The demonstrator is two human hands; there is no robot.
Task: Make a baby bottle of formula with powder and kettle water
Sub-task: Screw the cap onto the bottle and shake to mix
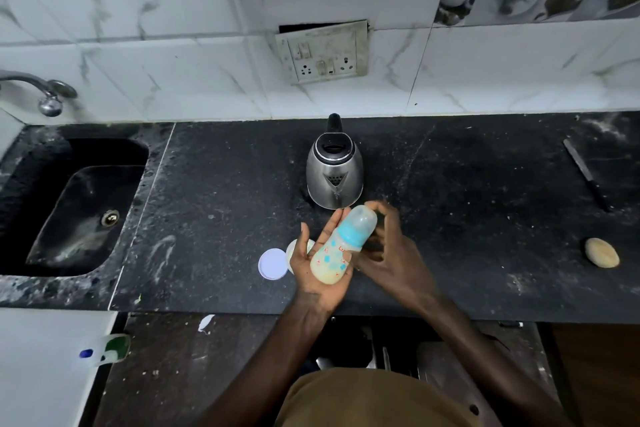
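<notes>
1. The clear plastic baby bottle [337, 253], with a blue collar, a clear domed cap and blue and red prints, was held above the front part of the counter. It was tilted with its cap pointing away toward the kettle, and pale yellowish-white liquid filled its lower part.
2. The left hand [306, 267] lay palm up beneath it, fingers straight and thumb spread. The bottle rested on the flat palm and fingers and was not clasped.
3. The right hand [391, 253] was against the bottle's right side at the cap and collar, with its fingers curled. Blur there hid whether they actually clasped the cap, so its grip could not be told.
4. Just beyond the cap stood the stainless-steel electric kettle [334, 173] with a black lid and handle. It was upright on the black speckled stone countertop [214, 218], with its spout facing the person.
5. Just left of the left hand, a round white lid [273, 263] lay flat on the countertop. Beside it was a pale round tub [297, 247], mostly hidden behind that hand.
6. At the far left sat a black sink [79, 204] with a metal drain, and a chrome tap [45, 94] was mounted on the wall above it.
7. Well apart to the right lay a dark knife [587, 173], and a round tan object [602, 252] lay nearer the front edge.
8. A grimy switch-and-socket plate [323, 52] was on the white marble-look tiles [173, 28] behind the kettle.
</notes>
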